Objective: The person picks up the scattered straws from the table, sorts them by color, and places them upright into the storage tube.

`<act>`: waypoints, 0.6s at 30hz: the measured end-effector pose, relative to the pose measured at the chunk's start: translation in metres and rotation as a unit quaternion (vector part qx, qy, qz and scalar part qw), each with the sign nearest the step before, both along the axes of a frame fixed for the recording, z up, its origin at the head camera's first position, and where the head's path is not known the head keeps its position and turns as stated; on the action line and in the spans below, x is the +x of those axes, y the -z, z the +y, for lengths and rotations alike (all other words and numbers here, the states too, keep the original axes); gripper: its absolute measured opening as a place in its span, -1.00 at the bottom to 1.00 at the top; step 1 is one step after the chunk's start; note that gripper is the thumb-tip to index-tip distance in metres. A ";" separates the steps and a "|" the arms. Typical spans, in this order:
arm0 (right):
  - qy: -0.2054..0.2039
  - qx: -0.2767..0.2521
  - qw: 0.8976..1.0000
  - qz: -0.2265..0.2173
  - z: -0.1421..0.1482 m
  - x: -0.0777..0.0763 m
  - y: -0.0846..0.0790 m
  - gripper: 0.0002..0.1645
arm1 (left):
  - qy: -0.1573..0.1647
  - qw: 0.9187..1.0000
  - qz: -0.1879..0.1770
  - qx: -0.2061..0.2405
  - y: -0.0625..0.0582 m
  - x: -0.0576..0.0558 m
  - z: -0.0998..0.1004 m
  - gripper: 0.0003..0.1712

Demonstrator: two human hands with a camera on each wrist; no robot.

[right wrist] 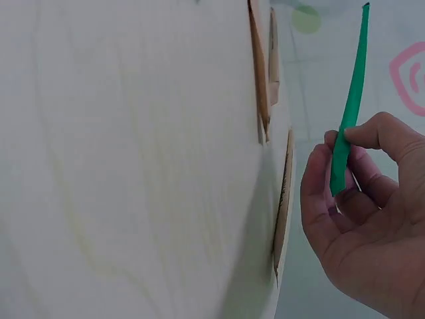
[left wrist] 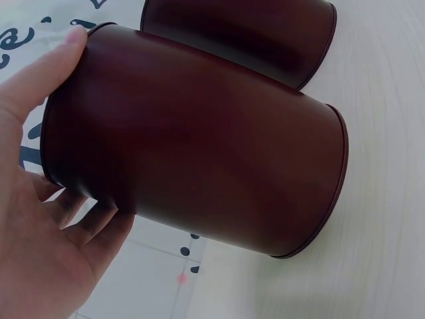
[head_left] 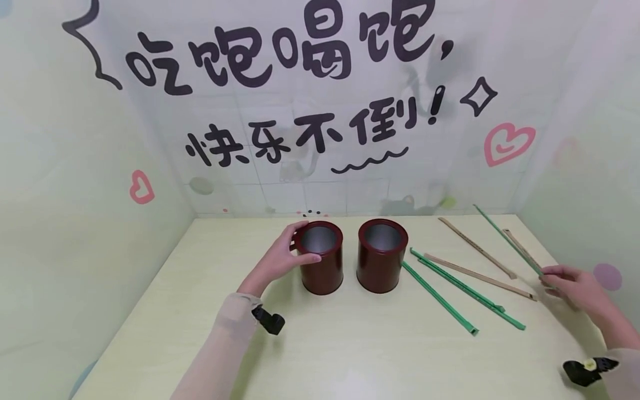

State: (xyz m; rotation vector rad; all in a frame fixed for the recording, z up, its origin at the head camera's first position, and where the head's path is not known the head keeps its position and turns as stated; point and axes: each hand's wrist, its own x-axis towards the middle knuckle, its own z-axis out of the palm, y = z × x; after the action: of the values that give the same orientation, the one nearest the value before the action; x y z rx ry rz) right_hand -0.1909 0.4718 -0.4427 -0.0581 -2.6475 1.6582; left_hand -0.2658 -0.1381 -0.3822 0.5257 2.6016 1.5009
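Two dark red, open-topped canisters (head_left: 381, 272) stand upright side by side, their grey insides showing. My left hand (head_left: 280, 258) grips the left canister (head_left: 321, 275) near its top, thumb at the front by the rim and fingers round the far side. The left wrist view shows this canister's smooth wall (left wrist: 199, 139) large, with the other one behind it. At the right, my right hand (head_left: 582, 294) pinches the near end of a long, thin green strip (head_left: 505, 236) between thumb and fingers. In the right wrist view the held strip (right wrist: 352, 100) points upward, clear of the table.
Several green strips (head_left: 465, 286) and brown strips (head_left: 477, 247) lie loosely on the pale wooden table (head_left: 350, 344) right of the canisters. A brown strip (head_left: 520, 247) lies by the held one. Printed curtains (head_left: 320, 189) hang behind and at both sides.
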 end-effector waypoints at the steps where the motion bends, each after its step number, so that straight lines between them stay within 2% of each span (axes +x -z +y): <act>1: -0.007 -0.058 0.998 0.011 -0.001 0.001 0.000 -0.56 | 0.000 1.000 0.000 0.000 0.000 0.000 0.000 0.06; 3: -0.020 -0.146 0.989 0.035 -0.005 0.002 -0.003 -0.54 | -0.001 1.000 -0.001 0.001 0.001 -0.001 0.000 0.06; 5: -0.027 -0.224 0.972 0.061 -0.009 0.002 -0.008 -0.57 | -0.001 1.000 -0.002 0.001 0.001 -0.001 0.000 0.06; 7: -0.028 -0.302 0.949 0.079 -0.015 0.003 -0.015 -0.61 | -0.002 1.000 -0.006 0.003 0.001 -0.001 0.000 0.06; 10: -0.023 -0.390 0.915 0.096 -0.025 0.005 -0.029 -0.64 | -0.003 1.000 -0.006 0.003 0.001 -0.001 0.000 0.06; 13: -0.019 -0.451 0.888 0.092 -0.036 0.006 -0.045 -0.63 | -0.003 1.000 -0.004 0.004 0.001 -0.001 0.000 0.07; 15: -0.022 -0.473 0.876 0.089 -0.043 0.007 -0.054 -0.62 | -0.004 1.000 -0.005 0.004 0.001 -0.001 0.000 0.07; 18: -0.041 -0.488 0.867 0.096 -0.052 0.007 -0.062 -0.61 | -0.003 1.000 -0.010 0.006 0.000 0.000 0.000 0.07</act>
State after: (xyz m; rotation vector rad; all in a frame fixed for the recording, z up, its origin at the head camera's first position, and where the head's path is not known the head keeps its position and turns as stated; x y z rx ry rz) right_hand -0.1839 0.4193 -0.3806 0.1983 -1.4406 2.6525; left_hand -0.2654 -0.1379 -0.3823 0.5025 2.5844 1.5157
